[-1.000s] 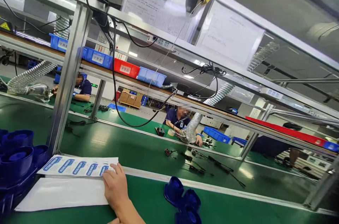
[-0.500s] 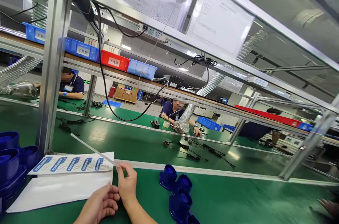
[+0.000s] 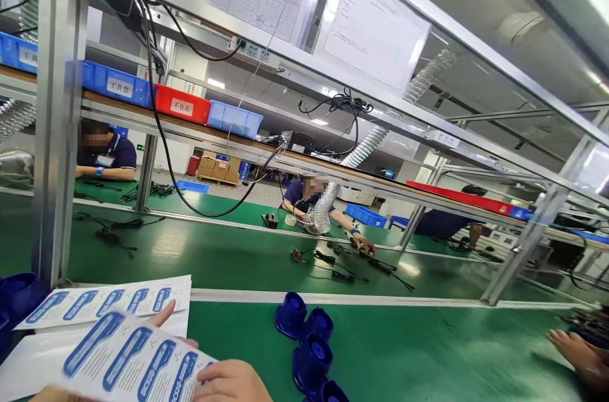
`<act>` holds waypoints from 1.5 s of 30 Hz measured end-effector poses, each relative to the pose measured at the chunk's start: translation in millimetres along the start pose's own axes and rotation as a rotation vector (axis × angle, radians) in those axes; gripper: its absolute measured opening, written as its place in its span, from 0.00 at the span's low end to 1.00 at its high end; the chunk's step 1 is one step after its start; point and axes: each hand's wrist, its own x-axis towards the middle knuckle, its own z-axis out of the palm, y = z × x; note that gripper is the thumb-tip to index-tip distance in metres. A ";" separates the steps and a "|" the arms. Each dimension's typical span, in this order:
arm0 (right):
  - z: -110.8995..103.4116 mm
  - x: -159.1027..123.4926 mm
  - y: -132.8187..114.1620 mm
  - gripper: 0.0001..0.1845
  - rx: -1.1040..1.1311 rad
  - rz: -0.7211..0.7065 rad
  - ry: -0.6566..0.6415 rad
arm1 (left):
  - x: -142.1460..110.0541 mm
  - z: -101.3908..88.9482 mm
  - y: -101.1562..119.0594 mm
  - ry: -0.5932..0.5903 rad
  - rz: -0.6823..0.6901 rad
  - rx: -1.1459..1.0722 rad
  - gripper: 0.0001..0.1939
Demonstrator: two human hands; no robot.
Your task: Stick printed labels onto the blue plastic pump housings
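A sheet of blue-and-white labels [image 3: 137, 357] is held up at the lower left, tilted towards me. My right hand [image 3: 233, 382] grips its right edge. Fingers of my left hand [image 3: 164, 314] stick out from behind the sheet, and most of that hand is hidden by it. Beneath and behind lies another printed label sheet [image 3: 90, 304], on top of white paper [image 3: 28, 354]. To the right of my right hand, several joined dark-blue plastic cup-shaped parts [image 3: 311, 354] stand on the green bench [image 3: 428, 351].
More blue plastic parts [image 3: 19, 294] sit at the left edge. A metal post [image 3: 57, 136] rises behind the papers. Another person's hand [image 3: 571, 348] is at the right edge. Across the bench a person [image 3: 345, 218] reaches towards black cables [image 3: 375, 260]. Bins [image 3: 181, 104] line the shelf.
At first one hand lay on the label sheet; then my hands lifted a thin sheet, seen edge-on. Now its printed face is turned towards me. The view has swung right.
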 end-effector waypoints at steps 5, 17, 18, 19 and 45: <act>-2.3 -0.7 14.3 0.40 -0.117 0.078 0.117 | 8.0 12.9 -21.2 -0.116 -0.094 0.179 0.36; -67.6 11.2 -11.5 0.19 -0.310 0.049 0.262 | -11.7 3.7 -17.2 0.119 1.113 1.521 0.15; -70.9 11.8 -14.6 0.22 -0.341 0.050 0.233 | -10.6 2.9 -19.6 0.133 1.277 1.574 0.19; -72.1 12.6 -17.0 0.23 -0.369 0.055 0.201 | -8.0 1.6 -23.7 0.154 1.405 1.612 0.22; -44.9 20.0 -31.4 0.09 -0.169 0.363 -0.353 | 12.2 19.6 -79.2 0.120 0.738 1.883 0.13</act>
